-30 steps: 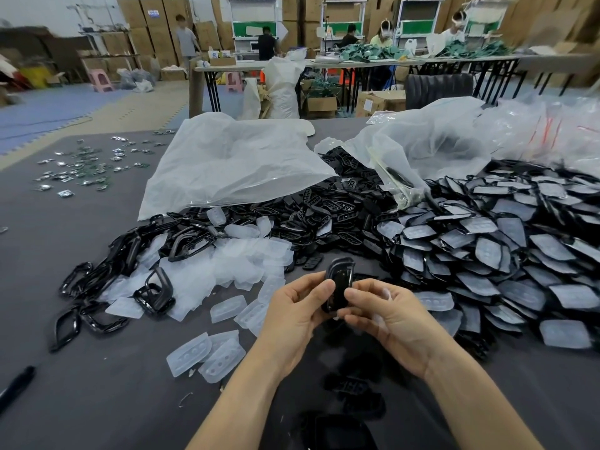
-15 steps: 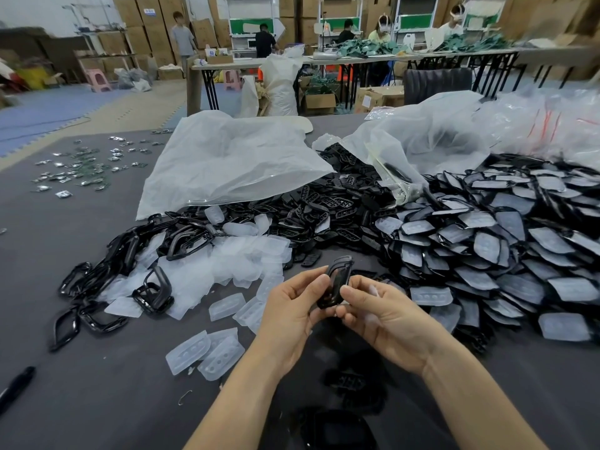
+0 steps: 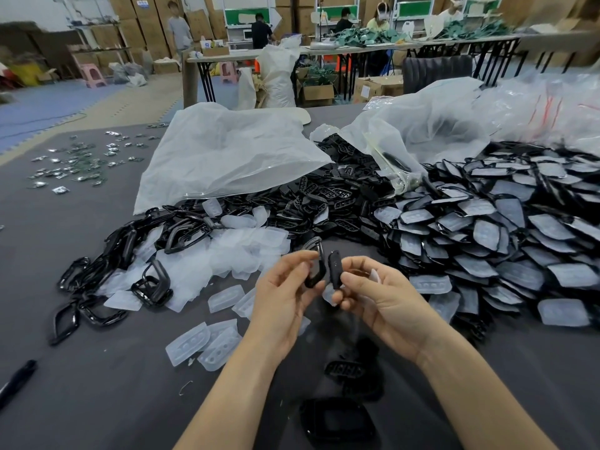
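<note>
Now you are holding apart two parts joined before: your left hand (image 3: 285,297) is pinching the black frame (image 3: 316,269), your right hand (image 3: 383,300) is pinching the black shell (image 3: 335,269) just beside it, over the near table (image 3: 97,384). Labels on the far cartons (image 3: 143,17) are too blurred to read.

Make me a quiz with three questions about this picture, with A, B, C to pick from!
1. Where do the small shiny parts lie? A) far left on the table B) on the floor C) inside a box
2. What colour are the frame in the left hand and the piece in the right hand? A) red B) black C) yellow
3. What are the hands doing? A) lying flat B) each pinching one part C) clapping
Answers: 1 A, they scatter at the table's far left. 2 B, both look black. 3 B, each hand pinches its own part.
</note>
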Tool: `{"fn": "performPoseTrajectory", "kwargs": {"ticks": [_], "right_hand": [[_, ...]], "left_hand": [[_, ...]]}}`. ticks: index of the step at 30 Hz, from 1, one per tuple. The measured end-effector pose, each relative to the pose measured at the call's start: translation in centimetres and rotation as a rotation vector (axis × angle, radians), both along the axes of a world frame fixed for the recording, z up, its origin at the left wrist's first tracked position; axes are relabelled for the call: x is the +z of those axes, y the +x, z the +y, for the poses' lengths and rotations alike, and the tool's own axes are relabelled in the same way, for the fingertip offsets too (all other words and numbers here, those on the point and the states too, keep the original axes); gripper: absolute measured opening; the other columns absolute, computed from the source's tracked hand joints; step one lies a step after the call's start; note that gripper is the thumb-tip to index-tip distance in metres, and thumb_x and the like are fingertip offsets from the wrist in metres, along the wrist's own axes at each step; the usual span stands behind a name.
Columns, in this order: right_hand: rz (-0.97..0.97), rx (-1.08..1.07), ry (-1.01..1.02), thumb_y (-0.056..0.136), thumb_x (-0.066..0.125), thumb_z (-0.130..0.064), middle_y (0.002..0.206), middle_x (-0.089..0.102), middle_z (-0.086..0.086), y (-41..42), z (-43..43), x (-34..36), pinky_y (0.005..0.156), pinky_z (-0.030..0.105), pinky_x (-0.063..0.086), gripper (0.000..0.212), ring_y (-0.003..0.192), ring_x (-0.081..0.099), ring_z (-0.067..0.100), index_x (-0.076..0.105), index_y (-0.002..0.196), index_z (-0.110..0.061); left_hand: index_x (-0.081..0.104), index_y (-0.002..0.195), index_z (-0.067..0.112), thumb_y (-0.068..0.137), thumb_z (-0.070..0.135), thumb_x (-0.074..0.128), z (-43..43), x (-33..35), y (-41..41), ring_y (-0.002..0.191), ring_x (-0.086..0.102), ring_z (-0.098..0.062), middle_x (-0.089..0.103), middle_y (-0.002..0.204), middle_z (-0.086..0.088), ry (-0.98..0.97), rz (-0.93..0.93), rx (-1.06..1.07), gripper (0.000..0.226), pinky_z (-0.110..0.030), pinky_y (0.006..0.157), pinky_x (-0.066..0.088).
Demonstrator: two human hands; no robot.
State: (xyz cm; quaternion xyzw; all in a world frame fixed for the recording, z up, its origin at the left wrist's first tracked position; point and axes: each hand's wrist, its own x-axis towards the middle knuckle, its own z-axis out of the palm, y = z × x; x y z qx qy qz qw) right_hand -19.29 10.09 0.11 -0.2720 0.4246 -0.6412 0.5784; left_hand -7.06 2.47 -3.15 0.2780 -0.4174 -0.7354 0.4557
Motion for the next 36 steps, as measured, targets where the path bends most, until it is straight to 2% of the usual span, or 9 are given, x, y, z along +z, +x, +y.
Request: {"fn": "performPoseTrajectory", "kwargs": {"ticks": [3,5,8,15,21,25,30,34,36], "right_hand": [[0.02,-0.044,-0.024,0.092,0.048,0.005,0.062,0.062,0.002,-0.05,-0.11,-0.01,0.048,0.017,0.047,0.012,0.053,0.059,0.012,0.057,0.095,-0.002],[0.076,-0.062,-0.022,0.092,0.049,0.004,0.061,0.063,0.001,-0.08,-0.15,-0.08,0.048,0.016,0.046,0.012,0.052,0.057,0.01,0.059,0.095,-0.001],[0.145,-0.088,-0.021,0.09,0.053,0.004,0.062,0.064,0.0,-0.11,-0.19,-0.32,0.046,0.015,0.042,0.013,0.05,0.054,0.007,0.065,0.092,-0.001],[-0.067,-0.221,-0.038,0.069,0.065,-0.004,0.067,0.066,0.003,-0.67,-0.29,0.0,0.055,0.013,0.052,0.023,0.057,0.063,0.008,0.068,0.091,0.0],[-0.257,-0.269,-0.03,0.081,0.054,0.007,0.072,0.07,0.008,-0.94,-0.45,0.2,0.057,0.014,0.054,0.017,0.067,0.071,0.013,0.066,0.092,0.001],[-0.185,-0.251,-0.039,0.068,0.061,-0.001,0.074,0.071,0.008,-0.64,-0.42,0.01,0.059,0.016,0.055,0.023,0.068,0.071,0.015,0.069,0.09,-0.001],[-0.145,-0.242,-0.031,0.073,0.061,-0.001,0.078,0.073,0.012,-0.33,-0.4,-0.03,0.057,0.016,0.055,0.017,0.066,0.071,0.016,0.076,0.07,-0.006],[-0.176,-0.235,-0.037,0.078,0.059,-0.001,0.083,0.073,0.016,-0.34,-0.31,0.1,0.06,0.017,0.055,0.012,0.073,0.073,0.021,0.069,0.084,0.003],[-0.186,-0.224,-0.046,0.073,0.062,-0.006,0.085,0.073,0.018,-0.24,-0.22,0.16,0.061,0.017,0.055,0.02,0.077,0.073,0.022,0.066,0.088,0.005]], "left_hand": [[0.078,0.077,0.013,0.095,-0.001,0.045,0.13,-0.16,-0.24,0.077,0.07,-0.017,0.073,0.083,-0.008,-0.042,-0.035,-0.028,0.04,-0.025,0.066,0.056],[0.077,0.081,0.01,0.095,0.015,0.051,0.13,-0.05,-0.26,0.08,0.069,-0.019,0.073,0.086,-0.012,-0.051,-0.035,-0.057,0.029,-0.027,0.069,0.056],[0.076,0.071,0.015,0.075,0.035,0.067,0.16,0.1,-0.25,0.075,0.067,-0.014,0.07,0.077,-0.006,-0.048,-0.054,-0.059,0.022,-0.026,0.069,0.056],[0.074,0.062,0.019,0.071,0.023,0.068,0.1,-0.22,-0.4,0.067,0.065,-0.006,0.067,0.066,0.003,-0.045,-0.038,-0.03,0.011,-0.022,0.064,0.055],[0.073,0.063,0.018,0.068,0.026,0.072,0.03,-0.39,-0.26,0.068,0.065,-0.008,0.064,0.067,0.002,-0.073,-0.036,-0.069,0.009,-0.023,0.066,0.055],[0.073,0.064,0.018,0.069,0.026,0.071,0.08,-0.38,-0.34,0.069,0.065,-0.008,0.064,0.068,0.002,-0.078,-0.046,-0.074,0.009,-0.023,0.067,0.055],[0.074,0.065,0.018,0.067,0.028,0.072,0.06,-0.41,-0.42,0.07,0.065,-0.009,0.064,0.068,0.001,-0.079,-0.046,-0.067,0.011,-0.023,0.067,0.054],[0.073,0.066,0.015,0.068,0.03,0.072,0.14,-0.49,-0.47,0.073,0.065,-0.01,0.065,0.071,0.0,-0.101,-0.057,-0.071,0.015,-0.022,0.068,0.053],[0.072,0.068,0.013,0.068,0.03,0.072,0.2,-0.5,-0.46,0.073,0.065,-0.009,0.065,0.072,0.0,-0.109,-0.057,-0.074,0.017,-0.022,0.068,0.053]]}}
